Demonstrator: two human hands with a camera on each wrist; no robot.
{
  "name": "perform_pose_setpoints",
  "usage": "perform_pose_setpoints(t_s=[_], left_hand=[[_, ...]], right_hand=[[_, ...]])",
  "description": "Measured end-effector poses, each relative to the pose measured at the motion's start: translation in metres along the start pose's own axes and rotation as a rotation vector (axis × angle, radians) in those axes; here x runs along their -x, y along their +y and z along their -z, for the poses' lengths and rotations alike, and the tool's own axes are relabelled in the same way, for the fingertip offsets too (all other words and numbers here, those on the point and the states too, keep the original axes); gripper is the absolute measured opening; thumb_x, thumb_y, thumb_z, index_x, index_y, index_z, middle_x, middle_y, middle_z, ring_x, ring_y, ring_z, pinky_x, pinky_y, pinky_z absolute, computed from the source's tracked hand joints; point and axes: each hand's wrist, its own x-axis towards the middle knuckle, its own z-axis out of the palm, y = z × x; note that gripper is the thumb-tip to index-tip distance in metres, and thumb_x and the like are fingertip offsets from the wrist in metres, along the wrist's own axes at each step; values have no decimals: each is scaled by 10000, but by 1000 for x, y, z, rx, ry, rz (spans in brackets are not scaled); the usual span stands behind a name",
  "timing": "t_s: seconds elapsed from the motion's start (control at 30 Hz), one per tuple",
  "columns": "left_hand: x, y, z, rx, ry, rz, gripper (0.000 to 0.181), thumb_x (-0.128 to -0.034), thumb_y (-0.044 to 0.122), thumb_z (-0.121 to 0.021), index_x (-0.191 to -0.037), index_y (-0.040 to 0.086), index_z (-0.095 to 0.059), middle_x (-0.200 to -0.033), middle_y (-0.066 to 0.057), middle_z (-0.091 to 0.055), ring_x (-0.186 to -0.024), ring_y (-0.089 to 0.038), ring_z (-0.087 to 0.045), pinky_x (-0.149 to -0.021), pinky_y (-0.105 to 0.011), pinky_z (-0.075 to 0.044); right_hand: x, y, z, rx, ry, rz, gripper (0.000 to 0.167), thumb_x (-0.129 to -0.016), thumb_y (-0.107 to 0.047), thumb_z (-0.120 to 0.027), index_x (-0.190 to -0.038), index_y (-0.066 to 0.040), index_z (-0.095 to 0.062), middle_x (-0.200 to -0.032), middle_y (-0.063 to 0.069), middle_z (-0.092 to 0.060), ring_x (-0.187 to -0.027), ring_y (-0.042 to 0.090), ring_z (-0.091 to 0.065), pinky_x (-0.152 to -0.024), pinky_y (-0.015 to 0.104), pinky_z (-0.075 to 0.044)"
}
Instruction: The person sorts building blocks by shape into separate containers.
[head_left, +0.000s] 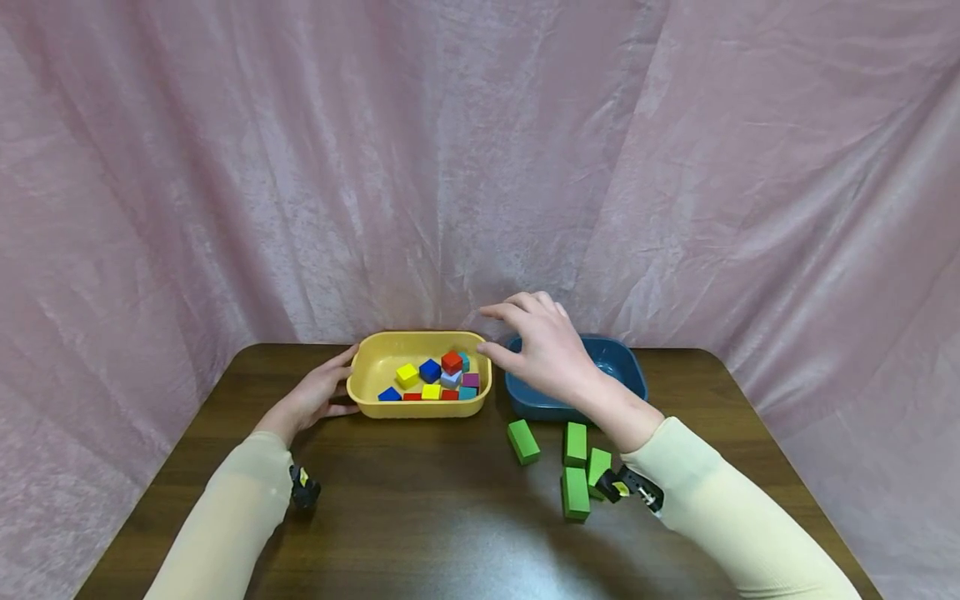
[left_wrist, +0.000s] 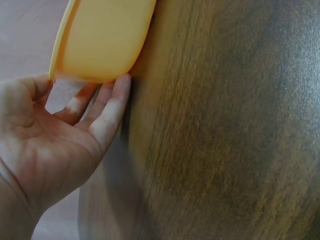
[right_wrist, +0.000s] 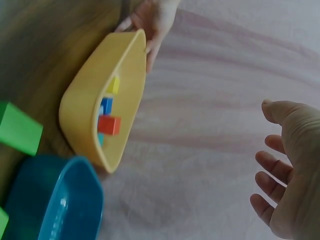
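Observation:
My left hand (head_left: pixel 318 393) rests against the left end of a yellow plastic basin (head_left: pixel 420 410). In the left wrist view the spread fingers (left_wrist: pixel 115 107) touch its outer wall and the thumb lies at the rim. Small coloured blocks lie in the basin, among them a red cube (head_left: pixel 452 361), a blue block (head_left: pixel 430 371) and a yellow cube (head_left: pixel 407 376). My right hand (head_left: pixel 547 350) hovers above the space between this basin and a blue basin (head_left: pixel 540 410), thumb and fingers apart, holding nothing. It hides part of the blue basin's inside.
Several green rectangular blocks (head_left: pixel 523 442) lie on the dark wooden table (head_left: pixel 420 508) in front of the blue basin, one partly behind the right wrist's camera (head_left: pixel 633 485). A pink curtain (head_left: pixel 480 167) hangs behind the table's far edge.

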Motion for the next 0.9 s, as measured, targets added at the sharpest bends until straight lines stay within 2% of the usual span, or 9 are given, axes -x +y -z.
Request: perform_pose_setpoints(t_s=[0.23,0.33,0.6,0.9], left_hand=[[2,0,0,-7,-2,-2,608,-1121,254,-368,-1652,363,-93,-1675,-175,-170,-1350,-394,-463,-990,-562,-511],[3,0,1,-9,2,7,605,-1122,270,-377,-1653,361,-103,-1661,-178,-207,-1325,-381,-490,-986,-563,-514],[6,1,5,-18,0,9,605,-1123,274,-360,-1652,369,-81,-1665,-184,-198,-1322,-378,-494,-989,-559,-513],[7,0,6,-14,4,12,598,-1124,258,-350,-1649,380,-89,-1674,-182,-169,-1354,-398,-460,-1001,-576,-499]], right_hand=[[20,40,20,13,41,-69,446,-935,-401,-754,-1322,-188,-697,-1261,54,-624,-1193,300,-505,-981,525,-406],[31,61,26,17,38,-124,451,-953,-400,-733,-1343,-180,-681,-1290,74,-617,-1223,326,-493,-1004,550,-392],[60,112,36,6,16,-289,459,-1004,-375,-666,-1406,-157,-627,-1341,111,-586,-1274,373,-441,-1035,584,-352],[90,160,37,-85,-4,-434,552,-1037,-346,-605,-1510,-82,-496,-1341,193,-546,-1208,412,-495,-967,591,-442]])
